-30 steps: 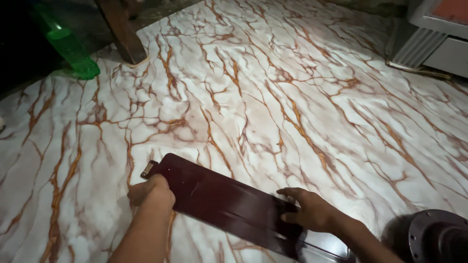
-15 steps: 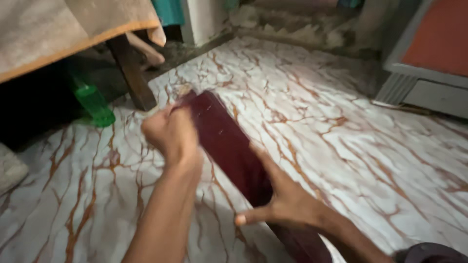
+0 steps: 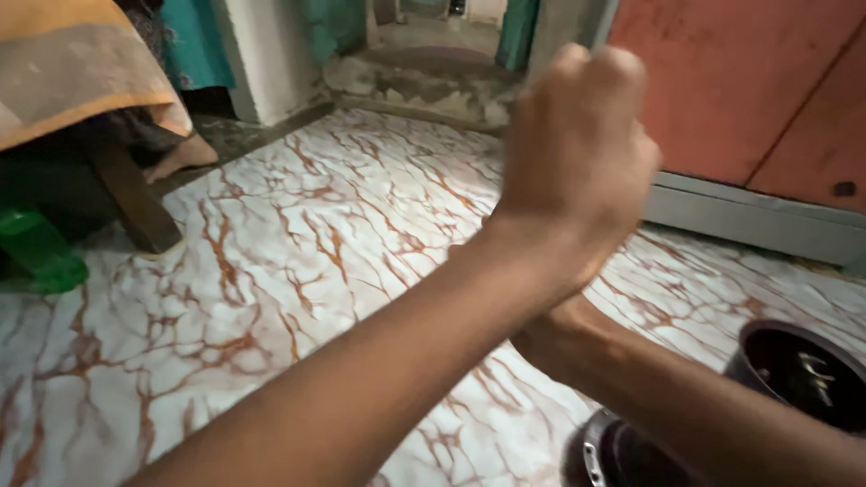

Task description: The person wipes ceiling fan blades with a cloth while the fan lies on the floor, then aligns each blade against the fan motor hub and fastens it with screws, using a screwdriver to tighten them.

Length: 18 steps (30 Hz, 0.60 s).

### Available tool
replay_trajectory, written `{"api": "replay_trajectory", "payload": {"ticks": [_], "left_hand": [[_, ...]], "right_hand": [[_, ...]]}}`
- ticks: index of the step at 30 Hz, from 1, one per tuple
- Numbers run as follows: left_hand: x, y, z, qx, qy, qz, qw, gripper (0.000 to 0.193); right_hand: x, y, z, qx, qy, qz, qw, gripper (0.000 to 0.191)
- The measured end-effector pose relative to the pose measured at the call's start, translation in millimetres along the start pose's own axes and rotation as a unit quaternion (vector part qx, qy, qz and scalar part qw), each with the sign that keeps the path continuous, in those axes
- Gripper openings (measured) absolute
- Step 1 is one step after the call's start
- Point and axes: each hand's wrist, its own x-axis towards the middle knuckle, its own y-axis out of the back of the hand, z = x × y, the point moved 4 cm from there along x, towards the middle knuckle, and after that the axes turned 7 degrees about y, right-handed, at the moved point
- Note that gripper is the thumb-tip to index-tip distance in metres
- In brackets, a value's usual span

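Marble-veined floor [image 3: 271, 271] lies left of our left hand [image 3: 577, 153], clenched on nothing we can see, our right hand's grip hidden behind that wrist, and we judge its forearm could knock the dark pot [image 3: 803, 370] just below.

White marble-patterned floor with rust-brown veins [image 3: 298, 271]; beyond it a stone doorstep [image 3: 424, 77], a dull red panel wall [image 3: 749, 81], dim light.

My two arms are bare from forearm to fingertips, no sleeves, no watch, no rings or bands showing; my left hand [image 3: 577, 144] looms blurred, my right hand [image 3: 552, 338] mostly hidden behind it
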Motion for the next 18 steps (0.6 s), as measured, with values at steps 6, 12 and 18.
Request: {"api": "replay_trajectory", "payload": {"ticks": [6, 12, 18], "left_hand": [[-72.8, -76.4, -33.6, 0.004, 0.181, -0.337, 0.924, 0.05], [-163.4, -89.9, -140.2, 0.211, 0.351, -0.35, 0.842, 0.068], [-238.5, -125.4, -183.8, 0.16, 0.455, -0.452, 0.75, 0.082]], "right_hand": [[-51.8, 44.1, 27.6, 0.148, 0.035, 0.195, 0.969, 0.017], [-101.1, 80.4, 54.8, 0.218, -0.058, 0.351, 0.909, 0.032], [-127.2, 94.0, 92.2, 0.256, -0.12, 0.352, 0.892, 0.035]]}}
